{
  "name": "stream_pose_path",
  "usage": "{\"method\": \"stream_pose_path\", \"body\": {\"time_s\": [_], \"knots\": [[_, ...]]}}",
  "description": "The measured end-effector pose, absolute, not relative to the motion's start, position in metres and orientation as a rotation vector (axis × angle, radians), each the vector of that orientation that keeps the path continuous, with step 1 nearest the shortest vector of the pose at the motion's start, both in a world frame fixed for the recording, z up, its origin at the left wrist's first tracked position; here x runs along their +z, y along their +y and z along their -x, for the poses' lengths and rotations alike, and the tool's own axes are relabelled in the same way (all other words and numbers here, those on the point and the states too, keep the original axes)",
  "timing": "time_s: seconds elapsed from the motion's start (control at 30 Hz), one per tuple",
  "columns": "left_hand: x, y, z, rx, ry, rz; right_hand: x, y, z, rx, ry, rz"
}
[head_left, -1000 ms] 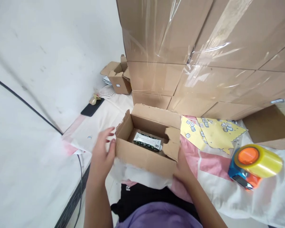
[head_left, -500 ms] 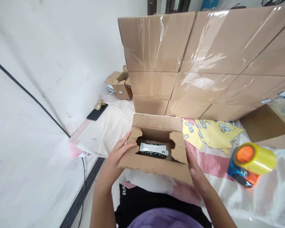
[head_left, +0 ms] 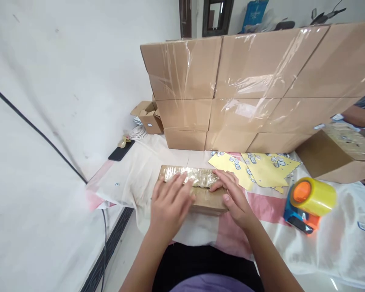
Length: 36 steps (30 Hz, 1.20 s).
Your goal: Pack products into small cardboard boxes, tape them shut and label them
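Note:
A small brown cardboard box (head_left: pixel 207 198) sits on the cloth-covered table in front of me, its top flaps folded down over the opening. Shiny clear tape runs along the far part of its top. My left hand (head_left: pixel 172 200) lies on the left side of the top with fingers stretched out. On the right side, my right hand (head_left: pixel 232 194) rests on the top edge, fingers extended and slightly bent. The box's contents are hidden beneath the flaps.
A blue and orange tape dispenser with a yellow roll (head_left: pixel 320 196) stands to the right. Yellow label sheets (head_left: pixel 267 170) lie behind it. Stacked taped cartons (head_left: pixel 243 89) rise at the back. An open box (head_left: pixel 325 158), a black phone (head_left: pixel 121 151) and another person's arm (head_left: pixel 360 115) also show.
The box's flaps were upright, with a white-and-dark packaged item visible inside. Now they are folded shut, and both hands have moved from the sides onto the top.

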<state>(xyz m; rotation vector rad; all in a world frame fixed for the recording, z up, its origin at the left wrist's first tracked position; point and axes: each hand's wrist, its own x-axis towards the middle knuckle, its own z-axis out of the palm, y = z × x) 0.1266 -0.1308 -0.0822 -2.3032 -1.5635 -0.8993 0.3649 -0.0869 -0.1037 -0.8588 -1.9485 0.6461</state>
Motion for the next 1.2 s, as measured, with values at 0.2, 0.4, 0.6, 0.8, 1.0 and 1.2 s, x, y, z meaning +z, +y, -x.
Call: {"method": "stream_pose_path", "body": {"time_s": [0.2, 0.4, 0.6, 0.8, 1.0, 1.2], "knots": [[-0.077, -0.124, -0.147, -0.494, -1.579, 2.646, -0.108, -0.114, -0.394, 0.411, -1.827, 1.009], [-0.078, -0.124, -0.144, -0.650, -1.475, 2.495, -0.121, -0.141, -0.511, -0.215, -1.322, 1.527], [-0.075, -0.125, -0.146, -0.759, -1.443, 2.412, -0.140, -0.147, -0.592, 0.068, -0.961, 1.746], [-0.079, -0.127, -0.146, -0.811, -1.374, 2.365, -0.162, -0.130, -0.579, 0.454, -0.562, 1.583], [-0.084, -0.132, -0.142, -0.868, -1.390, 2.354, -0.180, -0.120, -0.563, 0.446, -0.502, 1.450], [-0.086, -0.135, -0.139, -0.899, -1.377, 2.432, -0.168, -0.132, -0.537, -0.091, -0.690, 1.635]]}}
